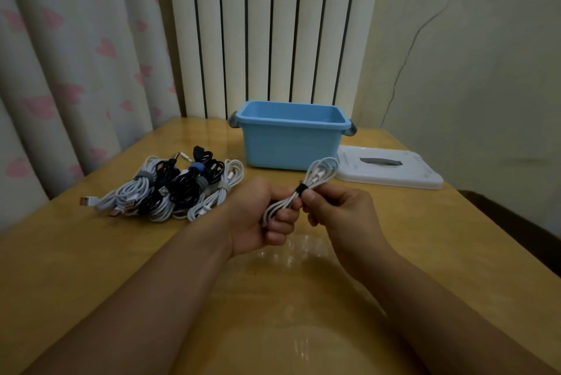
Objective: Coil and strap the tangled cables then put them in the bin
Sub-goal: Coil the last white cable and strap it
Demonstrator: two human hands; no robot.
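White cable [315,177], folded into a slim hank with a dark strap [299,189] round its middle, is held above the table [91,268] just in front of the blue bin [291,144]. To finish well, the right hand [337,207], pinching at the strap, should press the strap's tail flat while the left hand [267,217], curled round the lower loops, keeps them bunched. Left of the bin lies a pile of strapped cables [182,189]; right of it, the white lid [391,169].
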